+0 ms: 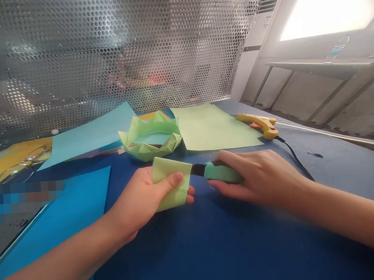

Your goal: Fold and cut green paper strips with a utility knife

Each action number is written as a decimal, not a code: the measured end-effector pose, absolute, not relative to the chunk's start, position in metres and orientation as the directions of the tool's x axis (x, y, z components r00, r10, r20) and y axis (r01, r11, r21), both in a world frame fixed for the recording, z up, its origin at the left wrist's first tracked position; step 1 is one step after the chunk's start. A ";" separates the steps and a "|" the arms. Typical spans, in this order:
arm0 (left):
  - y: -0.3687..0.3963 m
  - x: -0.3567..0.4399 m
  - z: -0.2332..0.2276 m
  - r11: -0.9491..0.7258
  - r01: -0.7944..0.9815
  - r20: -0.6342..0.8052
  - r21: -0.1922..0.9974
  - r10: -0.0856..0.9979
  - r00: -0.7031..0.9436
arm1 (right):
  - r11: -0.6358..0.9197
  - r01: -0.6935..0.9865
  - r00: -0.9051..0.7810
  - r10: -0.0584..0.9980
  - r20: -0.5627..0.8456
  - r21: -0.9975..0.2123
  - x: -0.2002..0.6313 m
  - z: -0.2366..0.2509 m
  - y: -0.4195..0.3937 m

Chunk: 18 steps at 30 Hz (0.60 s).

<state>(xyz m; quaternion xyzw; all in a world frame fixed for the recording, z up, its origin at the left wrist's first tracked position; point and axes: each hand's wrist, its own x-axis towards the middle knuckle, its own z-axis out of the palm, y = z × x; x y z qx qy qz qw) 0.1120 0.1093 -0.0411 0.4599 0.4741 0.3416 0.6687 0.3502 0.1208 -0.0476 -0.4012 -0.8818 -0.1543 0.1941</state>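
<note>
My left hand (152, 193) is closed round a folded piece of light green paper (172, 179), thumb on the front and fingertips showing behind its right edge. In my right hand (255, 169) is a teal and black utility knife (222, 171). Its black front end meets the right edge of the folded paper, and the blade is hidden there. Just beyond my hands stands a light green folded paper ring (152, 138) with pointed petals. A flat light green sheet (218, 127) lies to its right.
A yellow glue gun (262, 125) with a black cord lies at right. Light blue paper (91, 135), yellow paper (19, 154) and glasses (32, 160) are at left. A bright blue sheet (83, 209) lies near my left arm. A perforated metal panel (121, 47) rises behind the table.
</note>
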 end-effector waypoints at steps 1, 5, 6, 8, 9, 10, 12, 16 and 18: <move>0.109 0.112 -0.041 0.345 -0.021 -0.321 0.938 0.893 0.316 | 0.629 0.768 -0.604 0.647 0.466 0.121 0.350 -0.047 0.121; 0.108 0.110 -0.042 0.349 -0.019 -0.325 0.937 0.891 0.317 | 0.629 0.766 -0.610 0.645 0.461 0.134 0.350 -0.045 0.122; 0.108 0.110 -0.042 0.349 -0.019 -0.325 0.937 0.890 0.320 | 0.631 0.764 -0.613 0.643 0.459 0.136 0.351 -0.045 0.122; 0.108 0.110 -0.042 0.349 -0.019 -0.325 0.937 0.889 0.322 | 0.632 0.762 -0.616 0.643 0.456 0.139 0.352 -0.045 0.123; 0.108 0.110 -0.043 0.349 -0.018 -0.325 0.937 0.889 0.321 | 0.631 0.763 -0.615 0.644 0.455 0.140 0.352 -0.045 0.123; 0.108 0.110 -0.043 0.352 -0.018 -0.328 0.936 0.889 0.321 | 0.629 0.765 -0.614 0.646 0.453 0.140 0.353 -0.046 0.123; 0.108 0.110 -0.043 0.357 -0.019 -0.332 0.934 0.887 0.321 | 0.626 0.767 -0.613 0.651 0.448 0.141 0.354 -0.046 0.124; 0.108 0.109 -0.042 0.373 -0.026 -0.345 0.928 0.880 0.327 | 0.627 0.766 -0.618 0.658 0.430 0.142 0.355 -0.045 0.124; 0.108 0.108 -0.042 0.377 -0.023 -0.349 0.926 0.878 0.328 | 0.627 0.766 -0.620 0.662 0.422 0.142 0.355 -0.044 0.124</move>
